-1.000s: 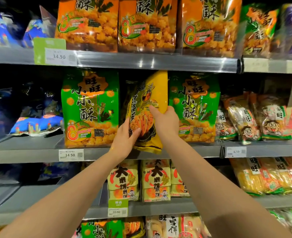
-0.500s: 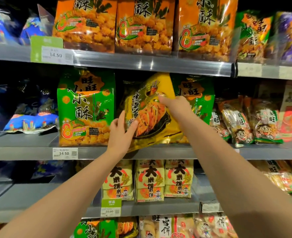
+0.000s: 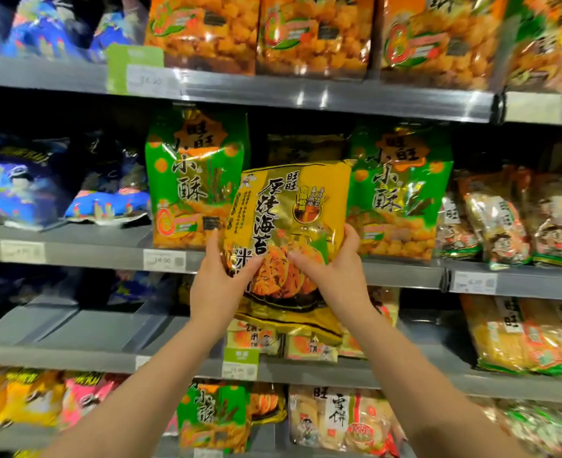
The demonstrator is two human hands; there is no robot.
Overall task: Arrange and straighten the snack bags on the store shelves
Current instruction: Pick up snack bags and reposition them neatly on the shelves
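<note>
A yellow snack bag (image 3: 286, 209) with black characters faces me upright, held in front of the middle shelf (image 3: 402, 276). My left hand (image 3: 220, 285) grips its lower left edge, thumb across the front. My right hand (image 3: 332, 272) grips its lower right side. The bag is off the shelf, in front of a gap between two green snack bags, one on the left (image 3: 193, 180) and one on the right (image 3: 402, 193). Another dark yellow bag (image 3: 306, 148) stands deep in that gap.
Orange bags (image 3: 312, 31) fill the top shelf. Blue bags (image 3: 58, 190) lie slumped at the left of the middle shelf, clear cracker packs (image 3: 511, 223) at its right. Small yellow packs (image 3: 309, 345) sit on the lower shelf under the held bag.
The yellow bag has come out of the gap, turned from sideways to front-facing and dropped lower. Both hands shifted down to its lower edges. The camera moved closer.
</note>
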